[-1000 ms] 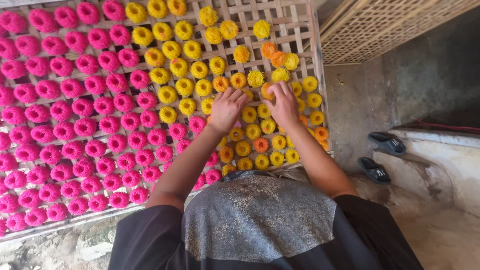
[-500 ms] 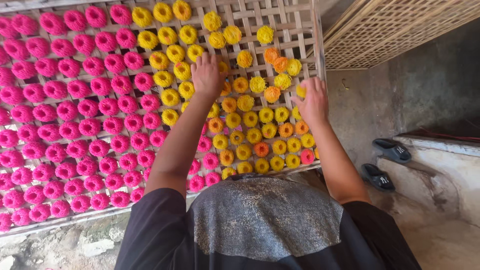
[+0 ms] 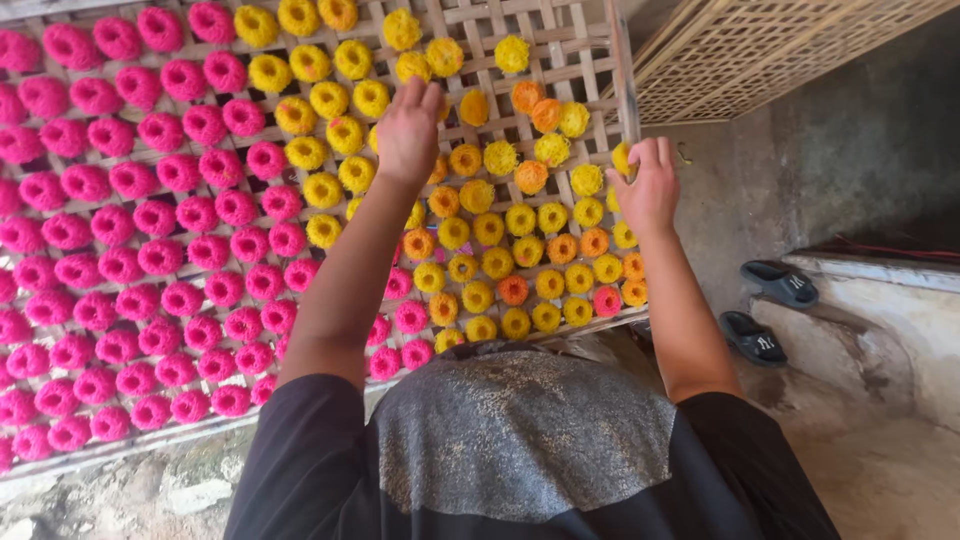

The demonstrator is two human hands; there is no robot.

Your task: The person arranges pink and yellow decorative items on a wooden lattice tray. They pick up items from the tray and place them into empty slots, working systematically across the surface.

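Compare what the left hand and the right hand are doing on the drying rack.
The left hand reaches far up the lattice rack, palm down over yellow rings; the right hand stays nearer, at the rack's right edge. The left hand lies flat with nothing visibly held; the right hand pinches a yellow ring in its fingers. Both are bare and stretched out over the yellow section.

Outdoor drying yard of a small home workshop: woven bamboo lattice rack [image 3: 590,60] laid out with rows of pink rosettes [image 3: 150,250] and yellow rosettes [image 3: 520,220], rough concrete wall [image 3: 850,150], dark slippers [image 3: 770,310] on bare ground.
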